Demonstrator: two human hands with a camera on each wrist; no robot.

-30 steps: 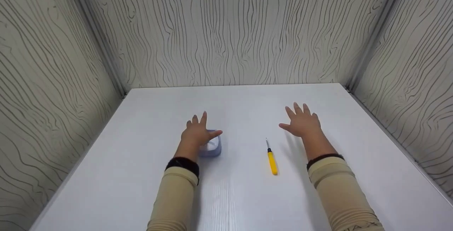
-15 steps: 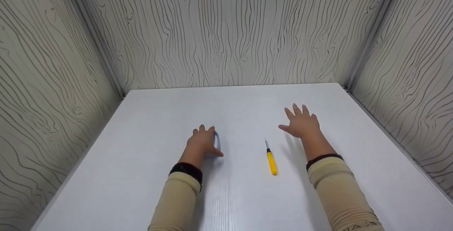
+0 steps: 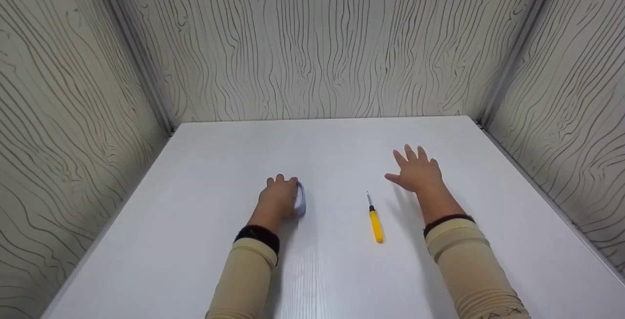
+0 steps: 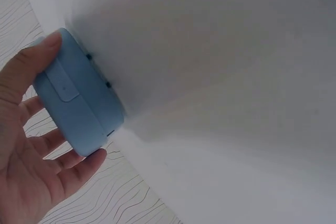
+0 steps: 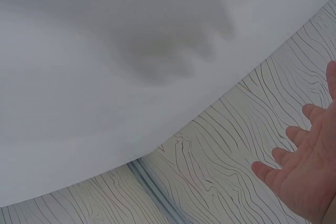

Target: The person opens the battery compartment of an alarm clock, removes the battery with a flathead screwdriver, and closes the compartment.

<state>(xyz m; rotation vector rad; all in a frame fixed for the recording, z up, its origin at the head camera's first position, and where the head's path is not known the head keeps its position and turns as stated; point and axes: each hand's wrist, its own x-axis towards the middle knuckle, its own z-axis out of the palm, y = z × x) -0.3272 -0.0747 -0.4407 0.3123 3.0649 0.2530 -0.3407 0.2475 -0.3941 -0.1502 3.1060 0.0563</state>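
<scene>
My left hand [image 3: 279, 199] grips a small light-blue box [image 3: 301, 201] on the white table, covering most of it in the head view. In the left wrist view the thumb presses one side of the box [image 4: 79, 98], beside a flat latch-like tab, and the fingers curl round the opposite side. Two small dark spots show along its edge nearest the tabletop. A yellow-handled screwdriver [image 3: 376, 225] lies between the hands, shaft toward the back. To its right, my right hand [image 3: 417, 172] hovers over the table, fingers spread and holding nothing, its shadow below.
The white table [image 3: 337, 153] reaches back to a wood-grain patterned wall [image 3: 322, 40]. Patterned side panels [image 3: 63, 89] stand at left and right, with grey strips at the corners.
My left hand has come down and toward me onto the blue box, its spread thumb and fingers closing round it. The right hand and screwdriver have stayed in place.
</scene>
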